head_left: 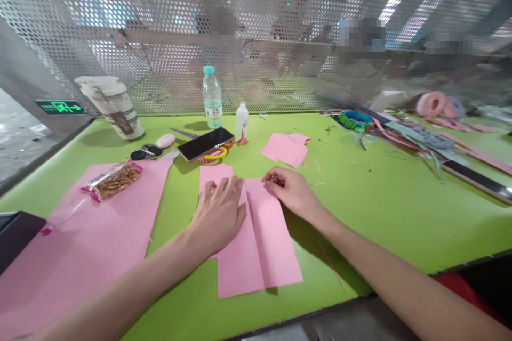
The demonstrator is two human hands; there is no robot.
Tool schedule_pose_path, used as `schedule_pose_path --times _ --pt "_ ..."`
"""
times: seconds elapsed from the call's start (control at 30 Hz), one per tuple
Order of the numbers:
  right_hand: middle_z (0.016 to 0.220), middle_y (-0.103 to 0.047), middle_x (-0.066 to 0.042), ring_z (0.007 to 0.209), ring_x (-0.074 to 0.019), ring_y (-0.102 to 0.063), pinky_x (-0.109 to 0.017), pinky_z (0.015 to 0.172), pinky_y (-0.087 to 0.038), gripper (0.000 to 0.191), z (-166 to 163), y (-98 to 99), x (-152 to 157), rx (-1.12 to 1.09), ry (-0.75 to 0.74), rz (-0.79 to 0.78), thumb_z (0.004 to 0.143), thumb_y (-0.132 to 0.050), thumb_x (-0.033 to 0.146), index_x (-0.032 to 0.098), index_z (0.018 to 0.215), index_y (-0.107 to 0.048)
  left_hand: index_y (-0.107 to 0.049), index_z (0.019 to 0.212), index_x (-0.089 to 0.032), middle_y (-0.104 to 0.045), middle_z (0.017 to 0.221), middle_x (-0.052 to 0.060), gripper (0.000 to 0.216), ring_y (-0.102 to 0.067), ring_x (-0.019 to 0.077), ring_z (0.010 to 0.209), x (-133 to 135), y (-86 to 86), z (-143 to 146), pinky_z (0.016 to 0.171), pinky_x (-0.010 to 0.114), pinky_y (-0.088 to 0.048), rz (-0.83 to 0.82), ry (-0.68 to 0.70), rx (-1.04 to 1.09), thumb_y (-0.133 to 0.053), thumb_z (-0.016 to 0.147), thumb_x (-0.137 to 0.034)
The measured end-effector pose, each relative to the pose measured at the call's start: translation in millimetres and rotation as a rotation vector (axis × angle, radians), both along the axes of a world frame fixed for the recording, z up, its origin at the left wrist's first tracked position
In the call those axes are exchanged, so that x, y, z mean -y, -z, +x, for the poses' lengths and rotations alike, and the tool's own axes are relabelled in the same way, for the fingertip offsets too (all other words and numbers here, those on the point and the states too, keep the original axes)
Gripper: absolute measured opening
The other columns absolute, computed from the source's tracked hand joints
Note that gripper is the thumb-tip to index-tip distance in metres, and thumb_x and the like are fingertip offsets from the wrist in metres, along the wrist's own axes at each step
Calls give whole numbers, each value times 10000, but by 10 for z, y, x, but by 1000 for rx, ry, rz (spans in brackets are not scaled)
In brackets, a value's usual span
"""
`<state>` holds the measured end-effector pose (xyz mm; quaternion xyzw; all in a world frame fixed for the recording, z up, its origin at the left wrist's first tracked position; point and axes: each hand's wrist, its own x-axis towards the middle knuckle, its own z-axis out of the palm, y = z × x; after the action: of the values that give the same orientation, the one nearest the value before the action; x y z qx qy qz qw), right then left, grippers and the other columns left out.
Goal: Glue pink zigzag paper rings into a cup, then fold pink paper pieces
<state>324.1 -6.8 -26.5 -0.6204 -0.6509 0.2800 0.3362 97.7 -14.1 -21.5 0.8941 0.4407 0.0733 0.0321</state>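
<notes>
Item 1: folded pink paper sheet [260, 245], lying on the green tabletop [372, 213] directly before the person, between both hands. Left hand [219, 213]: grip wide, palm down, fingers [226, 187] resting on the sheet's upper part. Right hand [290, 189]: grip narrow, pinched on the sheet's upper edge. Nearby, left: large pink sheet [80, 261] bearing a clear packet of almonds [114, 181]. Beyond the hands: 1 smartphone [206, 144], lying over yellow and red rings [215, 153]; 1 pair of scissors [182, 132], partly under the smartphone; 1 pink cut paper piece [285, 149], well right of the smartphone. Back row: 1 plastic water bottle [212, 98], 1 small white bottle [241, 121] and 1 paper cup [114, 109], tilted in view. Far right: heap of ribbons and paper strips [412, 136], blurred in part. Behind the tabletop stands a perforated metal screen [256, 10].
</notes>
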Motion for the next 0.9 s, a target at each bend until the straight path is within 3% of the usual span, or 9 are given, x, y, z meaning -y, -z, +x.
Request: schedule_pose_path --times 0.17,0.27,0.33,0.47,0.6,0.67,0.8,0.9 --pt "712 -696 -2 628 -183 -638 -317 628 -438 125 23 -48 77 -45 8 -24 924 -659 323 207 933 -706 -508 1550 -49 -590 1522 219 521 -542 363 1359 6 5 0 1163 632 -369 -15 3 15 -350 1100 -259" --pt "665 -680 26 525 -184 -639 -318 572 -473 246 33 -71 129 -174 -1 -183 930 -690 401 222 1099 -690 -530 1535 -60 -597 1508 216 503 -555 364 1353 -10 1 4 1165 636 -377 -14 -6 20 -368 1108 -270" --pt "688 -696 18 536 -175 -648 -306 559 -484 224 41 -60 120 -244 -31 -235 906 -718 386 222 1059 -712 -547 1529 -77 -603 1515 211 486 -572 366 1347 -36 -9 3 1166 622 -391 20 -16 19 -384 1116 -275" --pt "692 -680 7 550 -156 -626 -294 542 -479 118 45 -3 -2 -228 2 -95 895 -705 327 214 888 -740 -607 1487 -99 -639 1520 190 443 -609 338 1358 -99 -7 -21 1201 545 -397 150 15 19 -388 1133 -251" --pt "710 -692 -4 503 -161 -605 -312 498 -482 160 19 14 -71 -207 59 -76 923 -698 377 222 937 -735 -580 1516 -27 -561 1623 215 472 -526 329 1492 -102 33 -45 1224 485 -399 173 155 -87 -371 1119 -173" --pt "705 -693 2 496 -162 -595 -310 490 -469 175 6 10 -46 -201 59 -91 920 -709 393 229 977 -729 -538 1553 -9 -553 1627 225 496 -522 345 1494 -75 19 -42 1204 510 -422 146 149 -125 -357 1122 -176" --pt "671 -683 15 565 -168 -599 -305 565 -431 122 10 21 1 -124 11 -54 909 -698 325 225 961 -745 -632 1461 -60 -666 1461 216 465 -635 374 1293 0 -113 -26 1067 560 -506 91 105 -126 -361 1133 -247" --pt "678 -682 7 624 -177 -591 -313 602 -397 103 22 45 -24 -91 31 2 903 -678 278 216 915 -760 -698 1339 -86 -710 1277 186 385 -657 359 1154 43 -194 -23 999 543 -527 49 131 -136 -422 1094 -196"
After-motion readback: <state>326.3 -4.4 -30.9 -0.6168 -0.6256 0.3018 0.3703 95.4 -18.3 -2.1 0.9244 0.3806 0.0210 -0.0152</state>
